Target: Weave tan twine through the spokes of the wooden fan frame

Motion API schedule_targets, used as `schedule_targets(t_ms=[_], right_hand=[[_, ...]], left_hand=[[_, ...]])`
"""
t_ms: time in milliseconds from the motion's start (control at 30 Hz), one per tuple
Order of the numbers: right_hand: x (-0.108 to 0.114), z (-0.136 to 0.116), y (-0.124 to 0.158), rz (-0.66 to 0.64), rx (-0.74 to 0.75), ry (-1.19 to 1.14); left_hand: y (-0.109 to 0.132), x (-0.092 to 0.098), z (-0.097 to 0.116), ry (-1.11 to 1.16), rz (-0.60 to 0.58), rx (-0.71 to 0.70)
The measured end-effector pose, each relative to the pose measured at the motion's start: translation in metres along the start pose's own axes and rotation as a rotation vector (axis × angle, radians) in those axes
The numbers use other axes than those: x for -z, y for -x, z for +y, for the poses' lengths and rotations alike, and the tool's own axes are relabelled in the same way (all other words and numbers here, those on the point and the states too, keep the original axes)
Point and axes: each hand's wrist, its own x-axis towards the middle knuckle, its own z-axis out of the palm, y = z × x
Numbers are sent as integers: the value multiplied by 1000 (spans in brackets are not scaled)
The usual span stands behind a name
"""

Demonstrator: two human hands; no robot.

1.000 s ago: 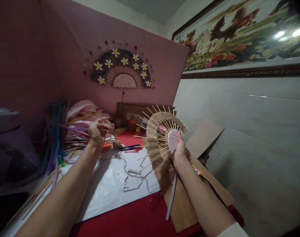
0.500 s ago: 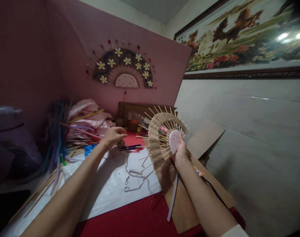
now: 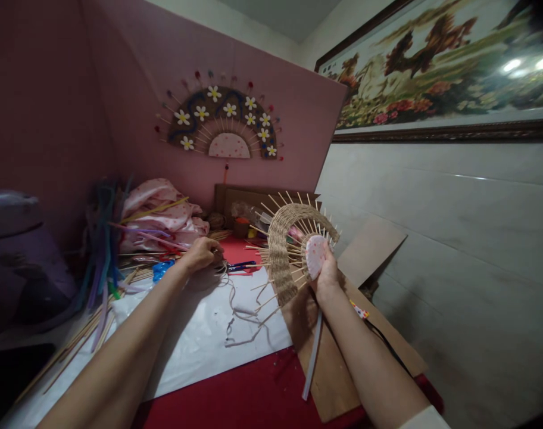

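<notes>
My right hand (image 3: 327, 271) is closed around the pink spotted semicircular base (image 3: 317, 256) of a woven fan (image 3: 279, 250). Brown twine is woven in a broad curved band across the fan's thin sticks, whose ends poke out past the band. My left hand (image 3: 203, 255) is further left, above the white sheet, its fingers curled down over a small bundle of twine (image 3: 222, 269). Most of that bundle is hidden beneath the fingers, and loose loops show beside them. Dark-handled scissors (image 3: 241, 266) lie just right of my left hand.
Twine scraps (image 3: 245, 316) lie on the white sheet (image 3: 186, 351). Cardboard (image 3: 334, 369) is under my right forearm. Pipe cleaners (image 3: 102, 244), thin sticks (image 3: 81, 339) and pink spotted cloth (image 3: 158, 208) crowd the left. A flower-decorated fan (image 3: 229, 113) stands against the pink panel.
My left hand has lowered onto the small twine bundle, and its fingers have closed over it. Loops of twine now spread beside the fingers. The right hand and fan have barely moved.
</notes>
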Motion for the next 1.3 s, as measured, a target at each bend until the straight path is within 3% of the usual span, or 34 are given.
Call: schedule_targets(t_ms=[367,833,1033,1300], right_hand=[[0,-1,0,-7,-12,19],[0,-1,2,-11,-3,26],[3,1,-1,-27,-12,20],[5,4,-1,-45,-1,-6]], left_hand=[[2,-5,-15,-50,197,-33],[13,-7,8,-408,308,-160],[9,-12,6,-254,249,-139],[10,-15,-2,-167,265,-38]])
